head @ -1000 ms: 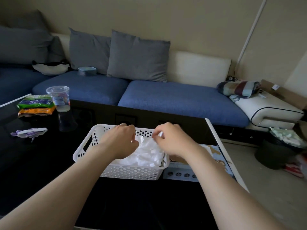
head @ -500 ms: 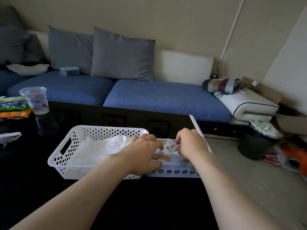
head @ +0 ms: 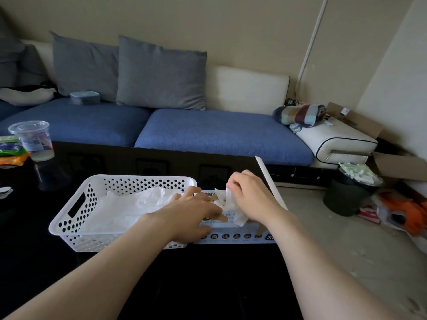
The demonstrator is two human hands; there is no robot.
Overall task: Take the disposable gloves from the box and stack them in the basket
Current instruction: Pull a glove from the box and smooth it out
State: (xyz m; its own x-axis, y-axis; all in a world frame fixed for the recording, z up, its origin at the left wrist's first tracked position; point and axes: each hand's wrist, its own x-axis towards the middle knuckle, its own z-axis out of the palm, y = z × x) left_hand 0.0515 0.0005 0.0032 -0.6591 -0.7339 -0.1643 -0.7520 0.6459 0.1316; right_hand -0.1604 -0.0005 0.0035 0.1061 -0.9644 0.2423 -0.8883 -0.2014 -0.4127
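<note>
On the black table [head: 208, 285], near its right edge, a white basket [head: 69, 218] with round holes stands with its long side toward the person. Just beside it, on the right, lies the flat box [head: 238, 236], which seems to touch the basket wall. Inside the basket lie thin, half-transparent gloves [head: 129, 209], spread loosely over the bottom and a little crumpled at the far side.

The left hand [head: 191, 215] reaches across the right corner of the basket and rests on the top of the box with the fingers rather straight, holding nothing. The right hand [head: 249, 192] is above the box opening, and its fingers are curled and pinch one crumpled glove [head: 227, 200], which hangs from the fingers down to the box. I cannot tell whether the lower end of this glove is already out of the opening.

At the far left of the table stand a clear plastic cup [head: 34, 139] and some colourful snack packets [head: 9, 151]. Behind the table is a blue sofa [head: 208, 130] with grey cushions [head: 159, 72] and a striped blanket [head: 300, 114] at its right end. A dark bin [head: 349, 192], full to the top, stands on the floor at the right.
</note>
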